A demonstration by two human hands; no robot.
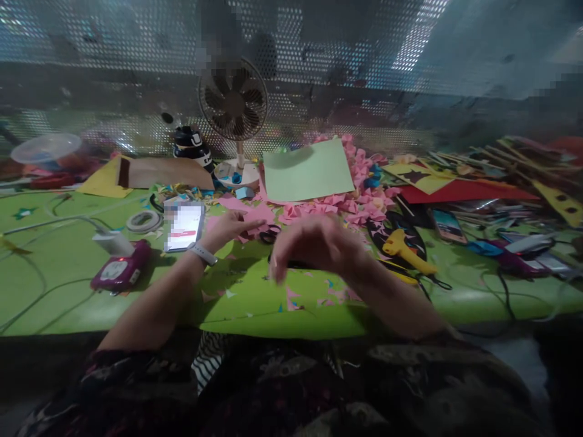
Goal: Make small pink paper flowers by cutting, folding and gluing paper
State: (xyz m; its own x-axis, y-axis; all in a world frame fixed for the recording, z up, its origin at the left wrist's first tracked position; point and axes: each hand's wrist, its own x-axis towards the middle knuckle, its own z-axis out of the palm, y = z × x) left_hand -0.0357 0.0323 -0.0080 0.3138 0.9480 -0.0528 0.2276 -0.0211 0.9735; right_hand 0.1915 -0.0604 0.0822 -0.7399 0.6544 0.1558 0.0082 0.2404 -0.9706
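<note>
Left hand: our left hand [228, 227], with a pale strap [203, 254] at the wrist, reaches palm down over the flat pink paper pieces [255, 212]; its fingers are stretched out in a loose, wide pose, and we cannot tell whether they press on the paper.
Right hand: our right hand [319, 243] is blurred, arched above the table with fingers curved downward and spaced from the palm; we see nothing in its grip.
Pink paper: the flat pieces lie just beyond our left hand, beside a heap of crumpled pink paper [359, 209].
Green sheet: a pale green rectangular sheet [310, 173] rests tilted on the heap.
Table: before us, small pink and blue scraps [291, 297] are scattered over the bright green cover [255, 312].
Our left side: a lit phone [184, 226] is near our left wrist, with a pale ring-shaped roll [144, 221] and a purple power block [121, 267] farther left.
Our right side: a yellow glue gun [407, 250] lies near our right forearm, a second phone [448, 224] beyond it, and a flat red sheet [473, 191] farther back.
Back: a round-caged fan [234, 104] stands beside a black bottle [191, 149].
</note>
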